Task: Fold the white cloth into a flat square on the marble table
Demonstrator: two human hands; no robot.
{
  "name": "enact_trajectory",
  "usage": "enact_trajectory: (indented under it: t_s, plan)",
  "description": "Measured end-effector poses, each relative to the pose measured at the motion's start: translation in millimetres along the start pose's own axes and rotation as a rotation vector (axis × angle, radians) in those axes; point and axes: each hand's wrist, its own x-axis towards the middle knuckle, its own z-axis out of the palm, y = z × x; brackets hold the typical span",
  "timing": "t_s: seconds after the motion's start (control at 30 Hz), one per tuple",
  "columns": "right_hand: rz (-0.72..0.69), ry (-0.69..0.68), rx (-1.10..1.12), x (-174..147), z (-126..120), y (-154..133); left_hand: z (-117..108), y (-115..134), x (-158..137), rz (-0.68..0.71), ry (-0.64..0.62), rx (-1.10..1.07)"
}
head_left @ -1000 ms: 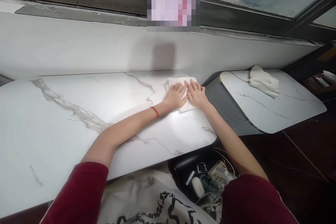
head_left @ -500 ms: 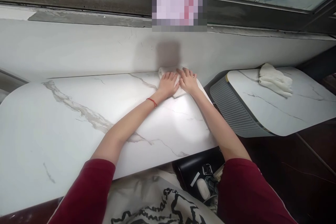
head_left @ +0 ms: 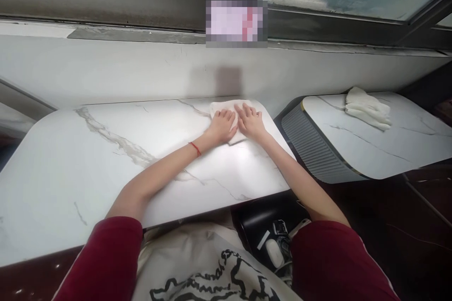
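Note:
A folded white cloth (head_left: 236,138) lies flat on the white marble-patterned table (head_left: 169,136), close to its back right corner. On the cloth's left half rests my left hand (head_left: 222,126), palm down, fingers spread, with a red string bracelet at the wrist. My right hand (head_left: 250,122) lies on the right half, also palm down and fingers apart. Both hands press on the cloth side by side; neither is wrapped around it. The palms hide part of the cloth.
To the right stands a second marble-topped table (head_left: 374,150) with a ribbed grey side and a crumpled white cloth (head_left: 367,108) on it. A white wall (head_left: 141,70) runs behind both. Below the table's front edge are a black seat (head_left: 254,211) and small items.
Both hands and the folded cloth have slid slightly toward me, away from the wall. The view has shifted a little. The crumpled cloth on the other table stays put.

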Motion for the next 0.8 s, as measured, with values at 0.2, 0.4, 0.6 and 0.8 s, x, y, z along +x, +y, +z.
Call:
enact_trajectory:
  t_s: [0.2, 0.4, 0.6, 0.8]
  plan:
    - [-0.065, 0.079, -0.022, -73, -14, -26, -27, 15, -57, 0.216, -0.043, 0.034]
    - [-0.101, 0.070, -0.067, -148, -39, -63, -56, 39, -104, 0.397, -0.048, -0.002]
    - [-0.100, -0.016, -0.051, -165, -51, -76, -71, 56, -119, 0.374, -0.147, 0.045]
    - [-0.173, 0.054, -0.051, -151, -45, -72, -73, 54, -120, 0.325, -0.166, 0.085]
